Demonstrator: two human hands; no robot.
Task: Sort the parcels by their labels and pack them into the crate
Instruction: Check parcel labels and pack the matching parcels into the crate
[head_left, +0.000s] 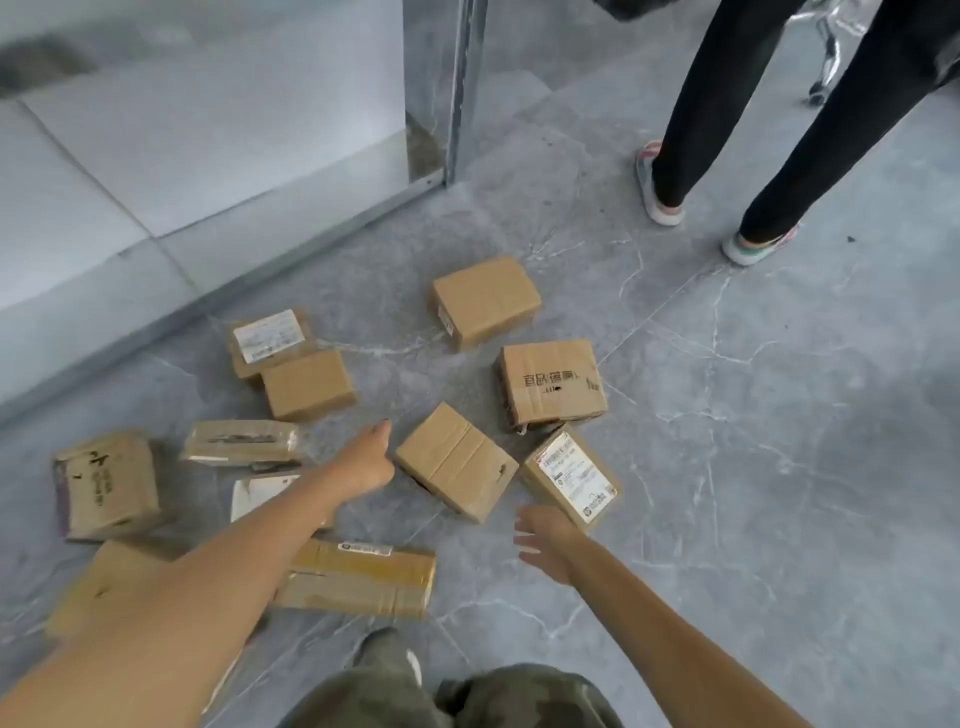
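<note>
Several brown cardboard parcels lie scattered on the grey marble floor. A plain taped parcel (456, 461) sits in the middle. My left hand (366, 460) reaches out beside its left edge, fingers straight, holding nothing. To the right lies a parcel with a white label (571, 477); my right hand (545, 540) hovers just below it, fingers spread and empty. Further off are a printed parcel (551, 382), a plain one (484, 301), a labelled one (270, 339) and a long taped parcel (358, 577). No crate is in view.
A glass partition with a metal frame (457, 93) stands at the back left. Another person's legs in black trousers (727, 119) stand at the back right. My own knees in camouflage trousers (467, 696) are at the bottom edge.
</note>
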